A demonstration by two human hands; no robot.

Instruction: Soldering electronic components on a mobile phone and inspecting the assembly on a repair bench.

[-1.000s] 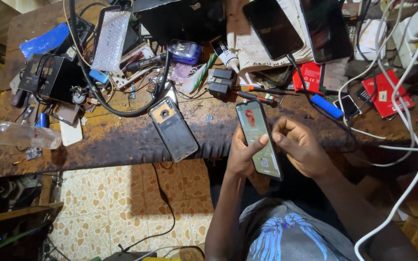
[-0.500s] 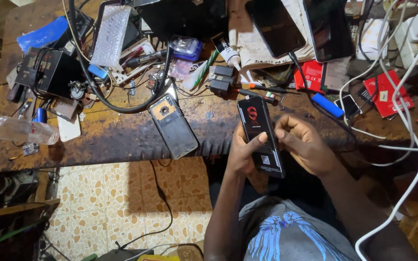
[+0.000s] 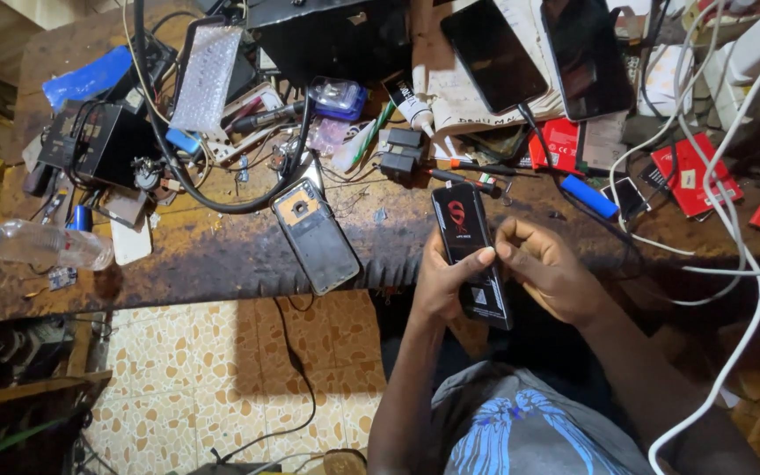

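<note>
Clamped now on a flipped phone (image 3: 471,255): left fingers (image 3: 477,260) wrapped round its left edge, thumb across the back; right fingers (image 3: 510,251) pinching the right edge. Half a second ago already back-side up; a second ago showing a lit screen instead, so turned over and ready for work on the rear. Held just above the desk (image 3: 222,255) edge, over the lap. Black glossy back, red emblem up top, small pale label near the bottom. At ten o'clock, lying apart on the desk, an opened phone shell (image 3: 317,234). Further out at nine o'clock, a clear bottle (image 3: 37,244); at twelve to one o'clock, two dark phones (image 3: 494,54).
</note>
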